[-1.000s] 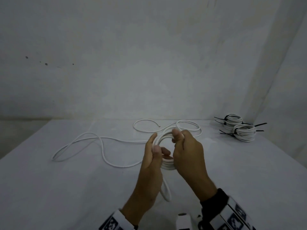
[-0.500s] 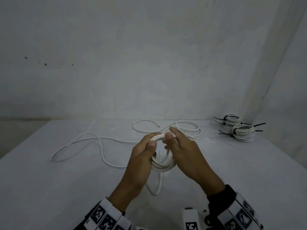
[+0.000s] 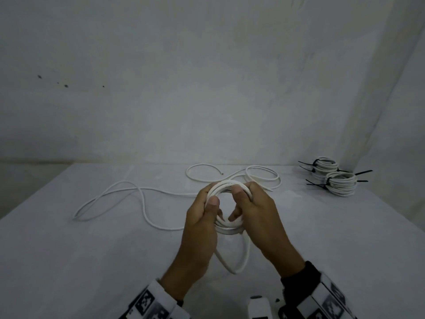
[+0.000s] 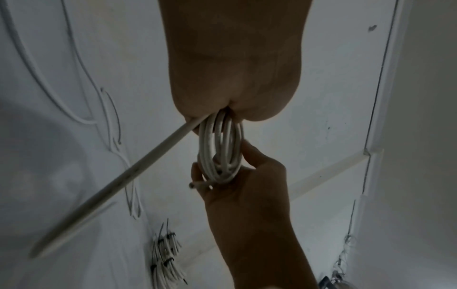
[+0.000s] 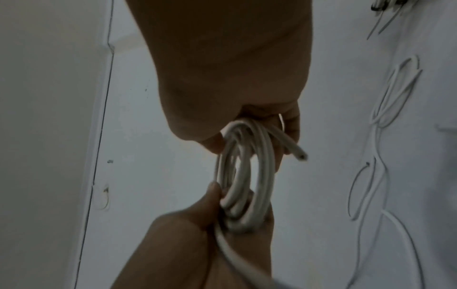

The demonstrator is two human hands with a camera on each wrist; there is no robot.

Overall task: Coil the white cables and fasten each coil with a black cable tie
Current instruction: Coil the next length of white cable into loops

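A white cable coil [image 3: 226,186] of several turns hangs above the table between both hands. My left hand [image 3: 210,200] grips its left side, thumb on the front. The right hand [image 3: 243,203] holds the right side, thumb on top, fingers curled through the ring. In the left wrist view the coil [image 4: 220,148] shows a cut end [image 4: 195,184] at the right hand [image 4: 247,187]. The right wrist view shows the coil [image 5: 245,176] and the same end [image 5: 299,154]. One strand loops down [image 3: 239,261], and the rest of the cable [image 3: 142,199] trails left over the table.
Two finished coils [image 3: 340,185] with black cable ties stand at the table's back right corner by the wall. Another loose white cable [image 3: 262,178] lies in loops behind the hands. The white table [image 3: 69,261] meets grey walls at back and right.
The left hand went from fingers upright to gripping the coil's left side. The coil has tilted to face me, and the hanging loop below it has lengthened.
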